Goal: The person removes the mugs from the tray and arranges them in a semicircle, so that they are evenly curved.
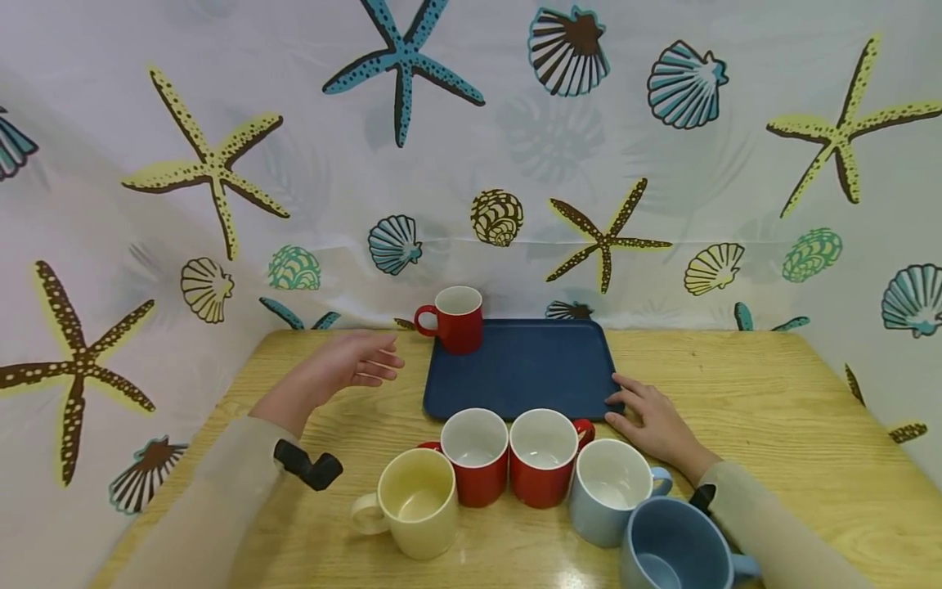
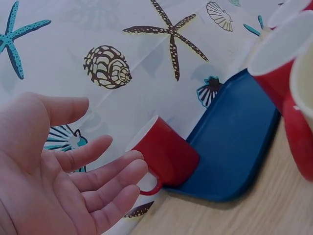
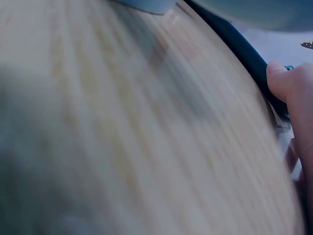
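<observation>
A red mug with a white inside stands at the back left corner of a dark blue tray, its handle pointing left. My left hand is in the air to the left of this mug, fingers spread and holding nothing. In the left wrist view, the fingers lie close to the mug's handle; touch cannot be told. At the tray's front right corner, my right hand rests with fingertips at the rim. The right wrist view shows its thumb against the tray edge, other fingers mostly hidden.
In front of the tray stand a cream mug, two red mugs, a light blue mug and a darker blue mug. The wooden table meets a patterned cloth behind and at the sides.
</observation>
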`<state>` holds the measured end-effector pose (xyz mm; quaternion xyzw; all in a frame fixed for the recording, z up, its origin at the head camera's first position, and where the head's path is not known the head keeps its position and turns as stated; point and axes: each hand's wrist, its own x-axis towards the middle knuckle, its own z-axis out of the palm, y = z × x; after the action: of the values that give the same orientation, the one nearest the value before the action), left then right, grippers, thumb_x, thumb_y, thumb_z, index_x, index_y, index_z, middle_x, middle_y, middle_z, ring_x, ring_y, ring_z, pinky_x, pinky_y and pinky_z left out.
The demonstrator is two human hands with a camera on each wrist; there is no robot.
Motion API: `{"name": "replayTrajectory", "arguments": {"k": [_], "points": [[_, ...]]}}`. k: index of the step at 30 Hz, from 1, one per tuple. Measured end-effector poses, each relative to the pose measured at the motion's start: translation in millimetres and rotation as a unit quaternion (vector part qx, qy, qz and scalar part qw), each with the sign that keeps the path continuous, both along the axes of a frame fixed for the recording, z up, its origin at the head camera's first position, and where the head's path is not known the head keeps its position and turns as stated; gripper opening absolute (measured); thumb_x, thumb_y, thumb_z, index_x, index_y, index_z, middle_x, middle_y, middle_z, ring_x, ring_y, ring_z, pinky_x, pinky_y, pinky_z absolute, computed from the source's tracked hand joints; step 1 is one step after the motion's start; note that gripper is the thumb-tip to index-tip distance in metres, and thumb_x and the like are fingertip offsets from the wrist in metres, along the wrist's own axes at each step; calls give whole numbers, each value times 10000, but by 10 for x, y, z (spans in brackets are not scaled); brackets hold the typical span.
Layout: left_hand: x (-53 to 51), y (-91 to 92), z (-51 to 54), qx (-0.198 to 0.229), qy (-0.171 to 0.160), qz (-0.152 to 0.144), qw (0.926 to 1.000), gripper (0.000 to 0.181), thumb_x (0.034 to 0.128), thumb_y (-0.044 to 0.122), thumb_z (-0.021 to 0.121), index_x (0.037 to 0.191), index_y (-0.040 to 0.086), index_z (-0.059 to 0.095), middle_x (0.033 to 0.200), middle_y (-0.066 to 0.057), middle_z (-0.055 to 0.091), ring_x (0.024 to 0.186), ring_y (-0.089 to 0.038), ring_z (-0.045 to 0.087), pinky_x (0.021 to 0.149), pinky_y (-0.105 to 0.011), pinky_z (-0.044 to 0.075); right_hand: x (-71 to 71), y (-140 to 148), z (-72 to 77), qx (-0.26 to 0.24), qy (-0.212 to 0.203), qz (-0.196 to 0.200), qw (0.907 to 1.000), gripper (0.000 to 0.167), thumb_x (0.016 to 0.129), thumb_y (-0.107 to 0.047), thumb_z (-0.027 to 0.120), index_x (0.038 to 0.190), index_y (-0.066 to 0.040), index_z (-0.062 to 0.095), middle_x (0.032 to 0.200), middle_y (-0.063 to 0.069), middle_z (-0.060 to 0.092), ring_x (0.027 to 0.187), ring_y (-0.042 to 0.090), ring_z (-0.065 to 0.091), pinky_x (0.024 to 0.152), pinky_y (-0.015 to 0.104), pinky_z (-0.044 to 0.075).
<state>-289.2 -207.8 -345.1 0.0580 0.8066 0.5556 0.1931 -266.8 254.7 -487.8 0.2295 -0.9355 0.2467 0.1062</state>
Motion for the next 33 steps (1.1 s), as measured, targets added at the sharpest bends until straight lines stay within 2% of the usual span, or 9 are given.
{"name": "replayTrajectory", "arguments": {"k": [6,11,17,21,26,30,33], "points": [[-138,127,83,121,-18,134,9998,592,927,463,508,1261,-25,469,1220,-207,561,1026,-278,603,902,-384,470,-8,8,-16,1,17,27,10000,283,894,-353,603,1100,-163,642,1425,104,393,1237,353,398,1002,573,270],[-261,214,108,132,-143,326,9993,563,925,449,520,1244,-15,496,1206,-189,574,1035,-286,600,911,-386,464,-5,16,-16,8,0,-4,10000,277,895,-345,604,1100,-163,642,1426,102,392,1247,352,390,1008,572,264],[-425,307,107,55,-177,490,9986,492,938,408,517,1211,-2,521,1199,-180,577,914,-210,638,924,-399,453,3,6,1,-111,160,44,9998,260,886,-324,622,1076,-150,652,1403,122,420,1230,369,411,989,587,277],[-531,359,106,-266,-92,502,9983,447,954,379,494,1200,7,533,1225,-197,559,914,-212,635,906,-390,465,3,1,-5,-106,130,36,9999,267,889,-331,618,1079,-148,653,1403,122,421,1234,369,410,992,586,275],[-643,421,149,-664,156,570,9960,461,946,402,496,1163,-2,548,1168,-181,590,940,-254,616,865,-365,487,-5,12,-6,-75,60,-14,10000,273,892,-339,612,1086,-151,653,1412,111,411,1242,364,402,1002,577,271],[-734,466,149,-691,271,754,9944,458,943,390,502,1110,-32,560,1110,-169,613,946,-289,615,814,-341,503,-21,29,-3,-86,115,-34,9999,267,889,-341,616,1078,-156,656,1406,109,419,1238,367,406,995,582,279],[-789,494,115,-811,294,962,9916,457,946,370,500,1134,-43,559,1131,-186,597,985,-321,597,801,-329,510,-38,34,-19,-25,110,-19,9999,278,896,-369,601,1082,-169,652,1412,96,414,1247,357,400,999,578,279]]}}
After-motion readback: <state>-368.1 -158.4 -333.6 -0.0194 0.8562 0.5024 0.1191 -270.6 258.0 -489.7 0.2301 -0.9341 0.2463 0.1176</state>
